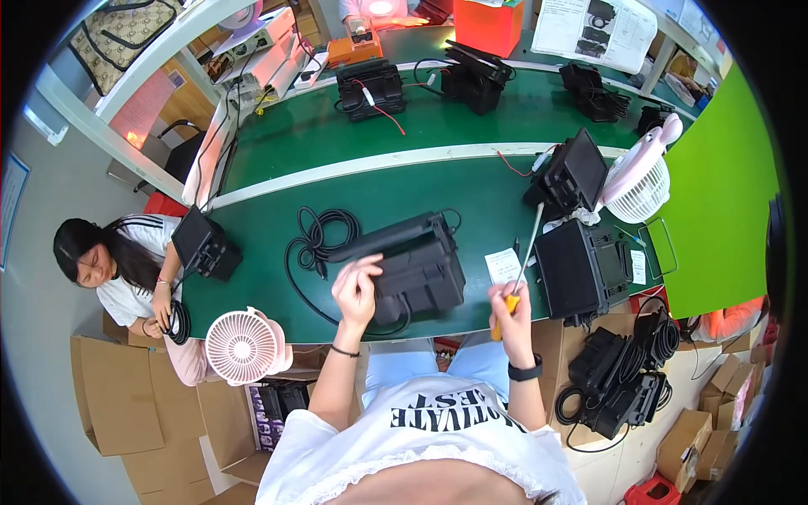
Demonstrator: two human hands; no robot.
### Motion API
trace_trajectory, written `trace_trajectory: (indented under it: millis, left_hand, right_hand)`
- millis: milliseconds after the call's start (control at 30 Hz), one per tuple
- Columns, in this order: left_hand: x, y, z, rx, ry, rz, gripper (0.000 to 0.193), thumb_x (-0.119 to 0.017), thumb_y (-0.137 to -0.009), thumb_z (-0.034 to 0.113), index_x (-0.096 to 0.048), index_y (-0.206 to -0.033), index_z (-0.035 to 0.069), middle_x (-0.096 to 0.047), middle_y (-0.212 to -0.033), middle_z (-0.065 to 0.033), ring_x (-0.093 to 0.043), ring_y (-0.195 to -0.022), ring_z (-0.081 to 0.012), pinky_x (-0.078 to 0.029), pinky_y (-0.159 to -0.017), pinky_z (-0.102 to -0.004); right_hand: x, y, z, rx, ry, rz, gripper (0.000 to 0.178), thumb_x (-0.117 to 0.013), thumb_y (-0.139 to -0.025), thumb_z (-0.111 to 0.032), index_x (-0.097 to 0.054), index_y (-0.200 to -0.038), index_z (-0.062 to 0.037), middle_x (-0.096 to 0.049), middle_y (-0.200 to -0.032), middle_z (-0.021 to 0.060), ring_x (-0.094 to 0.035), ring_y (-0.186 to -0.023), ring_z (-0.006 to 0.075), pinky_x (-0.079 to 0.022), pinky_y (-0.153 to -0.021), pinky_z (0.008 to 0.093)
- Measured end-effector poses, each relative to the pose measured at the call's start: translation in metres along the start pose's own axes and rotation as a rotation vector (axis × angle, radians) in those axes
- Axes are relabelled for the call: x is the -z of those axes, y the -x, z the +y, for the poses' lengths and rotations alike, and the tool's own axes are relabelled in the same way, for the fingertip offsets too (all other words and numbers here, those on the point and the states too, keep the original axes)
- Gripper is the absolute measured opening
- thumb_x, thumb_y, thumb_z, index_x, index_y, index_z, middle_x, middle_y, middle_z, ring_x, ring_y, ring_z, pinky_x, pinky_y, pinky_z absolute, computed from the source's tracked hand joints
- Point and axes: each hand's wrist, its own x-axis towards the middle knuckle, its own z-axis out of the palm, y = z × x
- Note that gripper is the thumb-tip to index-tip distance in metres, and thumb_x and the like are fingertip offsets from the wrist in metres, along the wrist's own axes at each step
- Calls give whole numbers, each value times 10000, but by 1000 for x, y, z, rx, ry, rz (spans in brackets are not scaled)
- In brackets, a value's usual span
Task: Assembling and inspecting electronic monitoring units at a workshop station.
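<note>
A black plastic case (421, 273) with a raised hinged panel lies on the green table in front of me. At its left edge my left hand (355, 293) grips it with curled fingers. A coiled black cable (324, 231) lies behind and to the left of the case. My right hand (512, 313), to the right of the case, is closed around the yellow handle of a screwdriver (528, 252). The screwdriver's long metal shaft points up and away from me, apart from the case. A small white paper slip (503, 267) lies beside the shaft.
More black cases (576, 269) stand at the right, near a white fan (637, 192). A pink fan (246, 345) sits at the table's left front edge. At the left a co-worker (126, 269) handles a black cable. An open carton (547, 362) of black units stands right of me.
</note>
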Motion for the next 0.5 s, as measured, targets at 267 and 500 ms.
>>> trace_trajectory:
  millis: [267,500]
  left_hand:
    - [21,62,19,-518,-250,-78,151,-752,-735,110,-757,-859,195,-707,-938,2,-646,-777,-209,-495,-700,-344]
    - [22,90,13,177,277,104,1069,-922,-653,365,-257,-1440,80,-373,-1382,-148,-417,-1294,-295,-411,-1065,-438]
  right_hand:
    - [-34,-37,23,92,-2,96,266,-650,-927,-14,-412,-968,-127,-602,-935,21,-505,-588,36,-428,-481,170]
    - [-27,-29,35,55,-79,108,319,-633,-889,82,-409,-970,-130,-634,-1012,51,-535,-671,52,-442,-512,177]
